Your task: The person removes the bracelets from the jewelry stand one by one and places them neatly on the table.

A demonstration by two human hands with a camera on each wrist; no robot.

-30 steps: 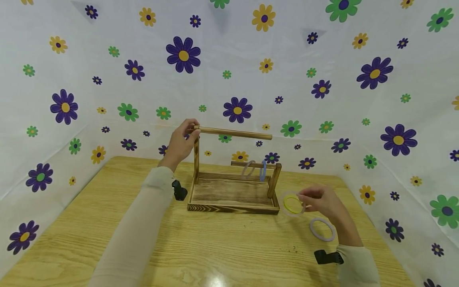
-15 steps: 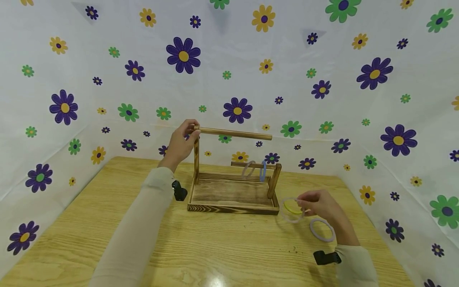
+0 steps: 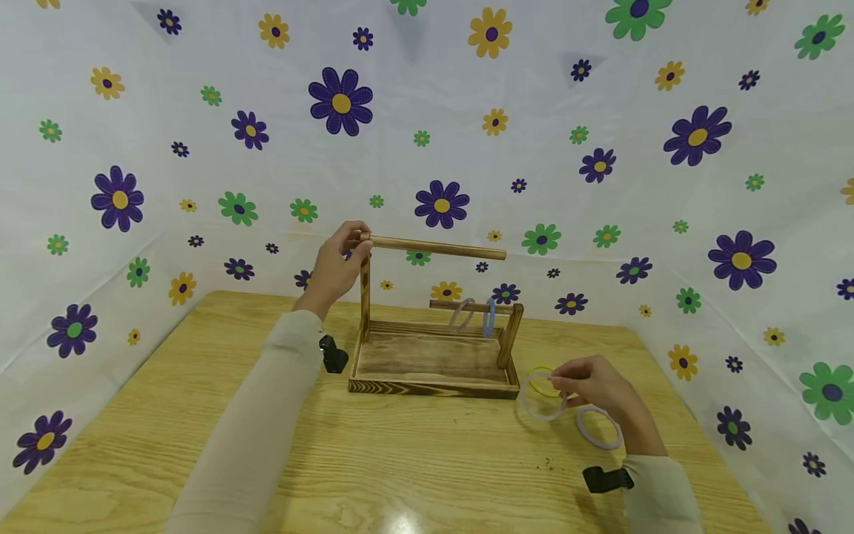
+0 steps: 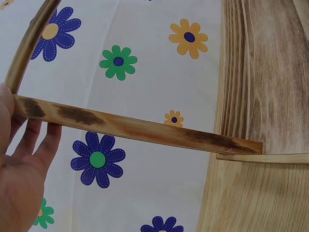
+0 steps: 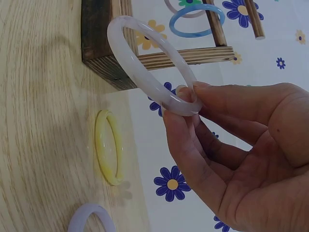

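With its thumb and fingers, my left hand (image 3: 339,267) grips the top of the tall left post (image 4: 120,126) of a wooden bangle stand (image 3: 434,389), where the upper rod (image 3: 440,248) joins. My right hand (image 3: 597,386) pinches a pale, whitish bangle (image 5: 145,77) by its edge, held above the table to the right of the stand. Behind it lies a yellow bangle (image 5: 107,147) on the table. Nearer the right wrist rests a lavender bangle (image 3: 600,428). On the lower rod (image 3: 440,305) hang a blue bangle (image 3: 490,318) and a greyish-mauve bangle (image 3: 462,316).
The wooden table (image 3: 400,460) meets a flower-printed white cloth (image 3: 427,74) at the back and sides. Small dark specks (image 3: 548,465) lie on the table at the front right. A black wrist mount (image 3: 607,479) sits at the right sleeve.
The right hand has moved slightly down with the pale bangle, which now overlaps the yellow one less in the head view. The left hand and stand have stayed put.
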